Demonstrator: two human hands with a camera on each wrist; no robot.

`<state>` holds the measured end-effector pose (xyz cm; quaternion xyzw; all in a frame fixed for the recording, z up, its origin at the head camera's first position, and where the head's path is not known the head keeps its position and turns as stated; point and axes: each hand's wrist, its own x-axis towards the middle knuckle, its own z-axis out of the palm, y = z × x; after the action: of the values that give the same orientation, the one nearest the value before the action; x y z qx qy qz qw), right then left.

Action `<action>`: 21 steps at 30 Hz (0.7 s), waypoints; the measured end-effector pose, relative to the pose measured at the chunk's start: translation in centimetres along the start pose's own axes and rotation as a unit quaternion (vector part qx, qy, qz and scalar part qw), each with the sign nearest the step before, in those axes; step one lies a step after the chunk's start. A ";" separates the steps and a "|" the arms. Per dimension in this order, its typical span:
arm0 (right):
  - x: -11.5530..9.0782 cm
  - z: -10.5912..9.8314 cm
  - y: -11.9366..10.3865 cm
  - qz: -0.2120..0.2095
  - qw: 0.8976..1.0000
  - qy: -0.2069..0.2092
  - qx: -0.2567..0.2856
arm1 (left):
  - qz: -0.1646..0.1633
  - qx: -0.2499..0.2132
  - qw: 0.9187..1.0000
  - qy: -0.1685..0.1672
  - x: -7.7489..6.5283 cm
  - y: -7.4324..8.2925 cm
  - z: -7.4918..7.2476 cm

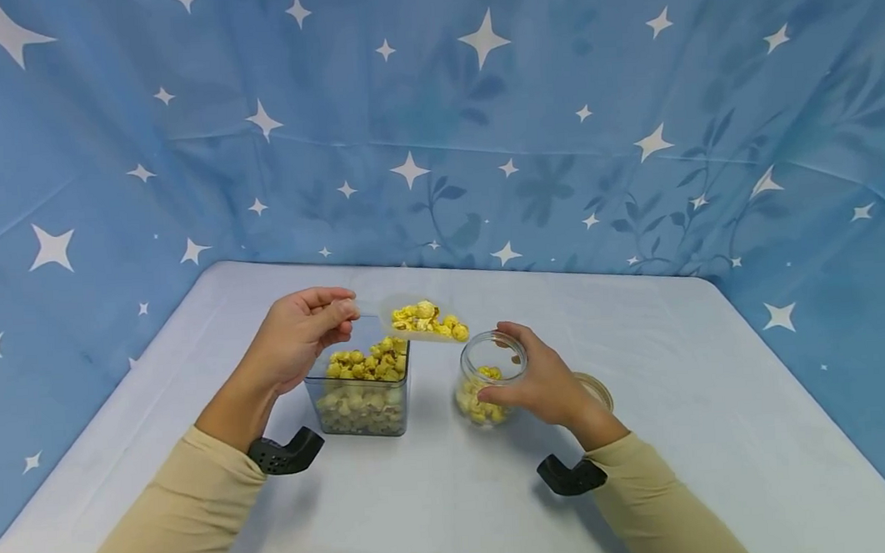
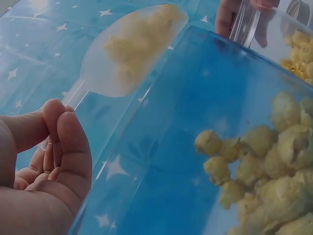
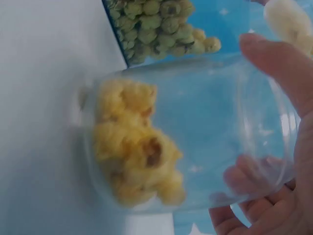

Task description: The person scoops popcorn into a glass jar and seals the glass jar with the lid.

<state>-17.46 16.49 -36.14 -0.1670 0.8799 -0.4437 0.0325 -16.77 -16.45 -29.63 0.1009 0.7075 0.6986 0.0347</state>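
Note:
Between thumb and fingers, my left hand (image 1: 300, 336) pinches the handle of a translucent scoop (image 2: 95, 63) heaped with yellow popcorn (image 1: 428, 319). The scoop hangs level above the right side of a clear square container (image 1: 361, 408) that is largely filled with popcorn (image 2: 274, 191). My right hand (image 1: 538, 378) grips a clear glass jar (image 1: 494, 359) near its rim, thumb on the near side and fingers round the far side. Some popcorn (image 3: 134, 142) lies in the bottom of the jar. The scoop's tip is just left of the jar's mouth, apart from it.
A round lid (image 1: 594, 391) lies on the white table (image 1: 439, 502), partly hidden behind my right hand. A blue curtain (image 1: 434, 118) with white stars hangs along the table's back edge. Black cameras (image 1: 286, 453) sit on both wrists.

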 end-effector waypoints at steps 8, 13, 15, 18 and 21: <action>0.0 0.1 0.7 -0.022 1.000 -0.008 -0.006 | -0.015 0.025 1.000 -0.010 0.6 0.0 1.2; 0.0 0.2 0.7 -0.013 1.000 -0.010 -0.013 | -0.023 0.035 0.999 -0.007 0.7 0.0 1.9; -0.1 0.2 0.8 -0.015 1.000 -0.010 -0.014 | -0.028 0.041 0.999 -0.004 0.8 0.1 2.2; -0.1 0.0 0.8 -0.018 1.000 -0.011 -0.015 | -0.033 0.054 0.998 0.000 0.9 0.2 2.8; -0.1 -0.1 0.8 -0.017 1.000 -0.010 -0.013 | -0.036 0.073 0.997 0.002 1.0 0.5 3.4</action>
<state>-17.62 17.08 -36.72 -0.1866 0.8823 -0.4310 0.0313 -17.10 -12.94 -29.12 0.0760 0.7598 0.6436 0.0508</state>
